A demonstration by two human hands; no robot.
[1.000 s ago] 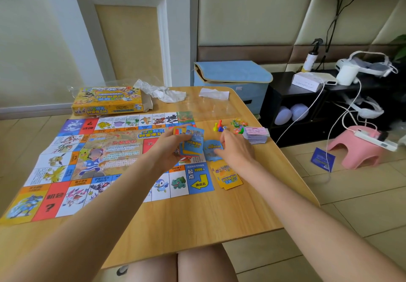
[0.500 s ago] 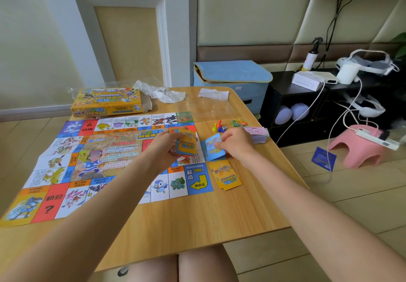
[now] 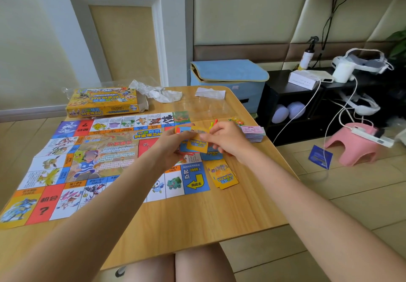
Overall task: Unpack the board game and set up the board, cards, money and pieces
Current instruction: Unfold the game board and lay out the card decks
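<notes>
Game board (image 3: 92, 163) lies flat on the wooden counter (image 3: 175, 220), left of centre. Legible squares: blue corner reading "起点 2000元" with a yellow arrow marked "由此去"; red square with "?" near the front left corner; price labels such as "500元".

Left hand (image 3: 169, 147) grips a fanned batch of cards (image 3: 193, 141) above the board's right edge. Right hand (image 3: 228, 139) is close against it, fingertips pinching the yellow-backed top card of that batch. Card text too blurred to read.

Yellow card stack (image 3: 224, 175) sits on the counter just beside the blue corner. Blue cards (image 3: 212, 155) lie under the hands.

Money stack (image 3: 253, 133), pink on top, sits near the right edge. Coloured pieces (image 3: 214, 123) are partly hidden behind the right hand.

Yellow game box (image 3: 103, 101) stands at the far left, beyond the board. Crumpled wrapper (image 3: 158, 91) lies beside it.
</notes>
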